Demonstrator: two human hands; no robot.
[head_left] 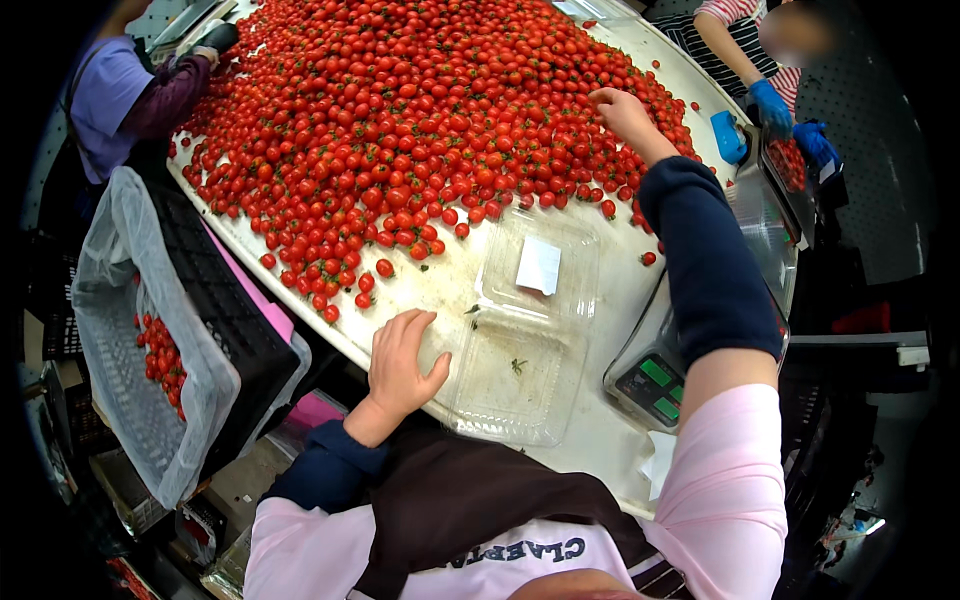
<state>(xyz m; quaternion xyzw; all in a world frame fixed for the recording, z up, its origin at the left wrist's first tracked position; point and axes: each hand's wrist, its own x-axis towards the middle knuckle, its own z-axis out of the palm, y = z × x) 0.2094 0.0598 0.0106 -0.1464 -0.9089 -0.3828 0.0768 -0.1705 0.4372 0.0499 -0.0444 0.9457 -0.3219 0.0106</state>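
Observation:
A big heap of red cherry tomatoes [420,110] covers the far part of the white table [430,290]. An opened clear plastic clamshell box [525,405] lies in front of me, with a white paper slip [539,265] on its far half. A small green stem [518,366] shows in the near half. My left hand [402,365] is beside the box's left edge, fingers spread and holding nothing. My right hand [628,116] reaches out over the heap's right side, its fingers stretched leftward and slightly bent; no tomato shows in them.
A scale [650,375] with lit green displays stands under my right forearm. At left, a black crate [215,290] with a plastic liner [105,240] holds some tomatoes. One co-worker [110,95] stands far left; another, wearing blue gloves [770,105], handles a filled box [787,163] far right.

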